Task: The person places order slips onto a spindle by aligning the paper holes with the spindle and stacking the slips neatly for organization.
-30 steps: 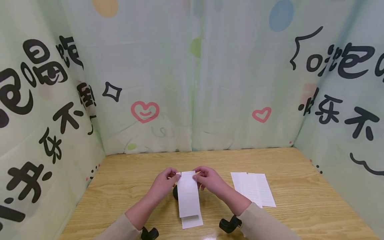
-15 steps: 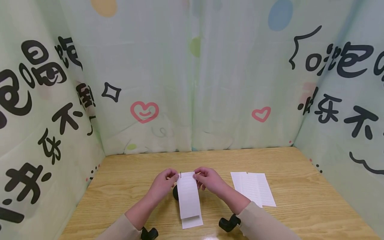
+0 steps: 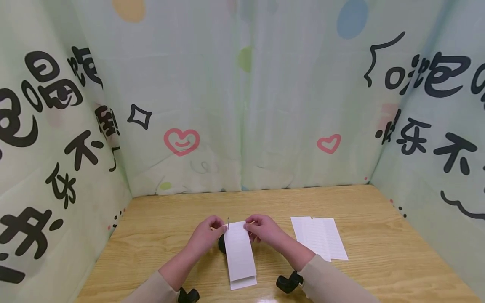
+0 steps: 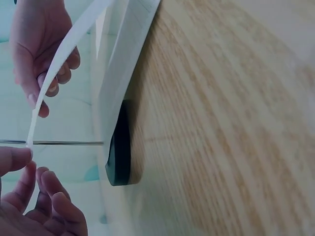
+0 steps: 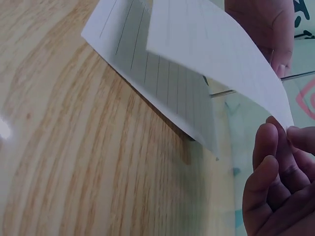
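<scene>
A lined paper slip [image 3: 239, 250] is held by its far edge, my left hand [image 3: 207, 235] pinching the left corner and my right hand [image 3: 263, 229] the right corner. The thin metal rod of a paper spike [image 4: 69, 143] passes through this slip beside my left fingertips, and its tip shows above the paper in the head view. Lower on the same rod, another lined slip [image 5: 167, 88] lies tilted against the spike's black round base [image 4: 120, 147]. The held slip bends down over it, apart from it at the far end.
More lined slips [image 3: 320, 237] lie overlapping on the wooden table [image 3: 170, 206], right of my right hand. Printed curtains [image 3: 242, 105] enclose the table at the back and both sides. Black wrist mounts [image 3: 289, 282] sit under my sleeves.
The held slip and both hands have come slightly down and nearer to me. More of the rod's tip now stands out above the slip. Both pinches stay the same.
</scene>
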A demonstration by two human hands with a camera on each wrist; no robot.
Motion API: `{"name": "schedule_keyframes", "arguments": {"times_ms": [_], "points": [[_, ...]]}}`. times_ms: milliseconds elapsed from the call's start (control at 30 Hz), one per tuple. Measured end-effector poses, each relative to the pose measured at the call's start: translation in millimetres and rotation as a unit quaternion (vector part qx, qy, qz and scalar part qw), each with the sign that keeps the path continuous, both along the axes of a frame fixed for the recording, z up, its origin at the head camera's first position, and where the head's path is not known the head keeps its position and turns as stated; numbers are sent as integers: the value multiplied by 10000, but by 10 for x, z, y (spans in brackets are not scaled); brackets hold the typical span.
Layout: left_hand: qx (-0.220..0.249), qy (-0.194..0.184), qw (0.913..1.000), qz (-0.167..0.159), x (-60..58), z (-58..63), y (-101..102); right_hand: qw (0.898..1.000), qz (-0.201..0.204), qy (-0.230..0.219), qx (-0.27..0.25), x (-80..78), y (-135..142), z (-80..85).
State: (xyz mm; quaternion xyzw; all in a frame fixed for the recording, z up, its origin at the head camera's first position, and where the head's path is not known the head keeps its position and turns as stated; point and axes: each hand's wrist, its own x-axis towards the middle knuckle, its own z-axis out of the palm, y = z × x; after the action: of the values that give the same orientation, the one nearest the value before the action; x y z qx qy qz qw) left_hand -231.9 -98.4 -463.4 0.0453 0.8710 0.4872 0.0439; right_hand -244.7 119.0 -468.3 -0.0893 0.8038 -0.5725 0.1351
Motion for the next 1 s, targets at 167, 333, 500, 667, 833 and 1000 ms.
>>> {"name": "schedule_keyframes", "arguments": {"times_ms": [167, 333, 500, 667, 833, 1000], "points": [[-150, 6, 9999, -61, -8, -28, -7, 9998, 47, -99, 187, -2, 2, -37], [-315, -26, 9994, -129, -24, -73, -18, 9989, 54, -161, 431, -7, -7, -79], [-383, -118, 9990, -216, -31, -111, -29, 9982, 79, -82, 592, -2, -14, -83], [-410, -196, 9984, -323, -26, -132, -40, 9972, 143, -36, 729, 13, -12, -71], [-409, -221, 9983, -365, -31, -158, -40, 9940, 195, 48, 1071, 38, -13, -63], [-518, -206, 9979, -342, -46, -199, -28, 9924, 209, 109, 1210, 52, -23, -60]]}}
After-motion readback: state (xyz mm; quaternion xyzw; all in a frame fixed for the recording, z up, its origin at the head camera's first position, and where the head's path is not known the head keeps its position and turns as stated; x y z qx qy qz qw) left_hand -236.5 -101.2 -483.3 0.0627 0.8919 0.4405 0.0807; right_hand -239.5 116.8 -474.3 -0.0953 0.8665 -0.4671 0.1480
